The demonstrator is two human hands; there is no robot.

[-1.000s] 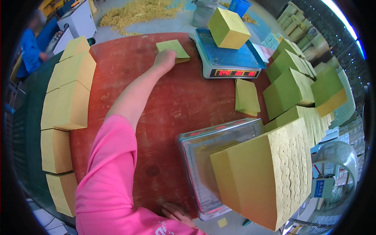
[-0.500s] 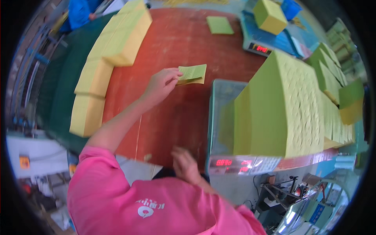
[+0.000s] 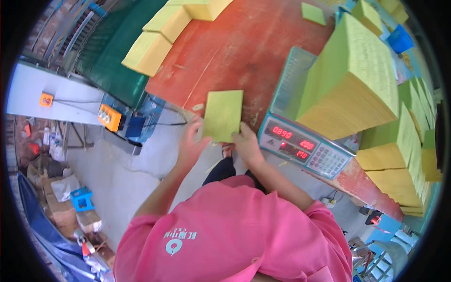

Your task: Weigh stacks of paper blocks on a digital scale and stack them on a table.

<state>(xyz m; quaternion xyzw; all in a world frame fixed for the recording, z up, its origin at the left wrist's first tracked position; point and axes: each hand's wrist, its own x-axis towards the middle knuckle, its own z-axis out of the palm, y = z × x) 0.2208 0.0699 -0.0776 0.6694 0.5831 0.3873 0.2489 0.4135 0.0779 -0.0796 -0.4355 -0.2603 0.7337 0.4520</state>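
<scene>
A rectangular piece of yellow-green paper (image 3: 223, 113) lies at the near edge of the red table, in front of me; whether it is one sheet or a thin stack I cannot tell. My right hand (image 3: 248, 144) grips its lower right corner with bent fingers. Beside the lower left edge, my left hand (image 3: 191, 141) is open, its thumb and fingers apart and just off the paper. To the right stands a digital counting scale (image 3: 305, 149) with lit red figures. A tall block of yellow paper (image 3: 347, 80) rests on its pan.
Blocks of yellow paper (image 3: 148, 51) line the table's left side, by a green belt (image 3: 105, 51). More stacks (image 3: 385, 150) crowd the right. Another green sheet (image 3: 313, 13) lies at the far side, near a blue cup (image 3: 400, 38). An orange switch box (image 3: 109, 117) is at left.
My left hand has come back from the middle of the table toward me. The paper now lies at the near edge, and my right hand has risen to its corner. The view has shifted.
</scene>
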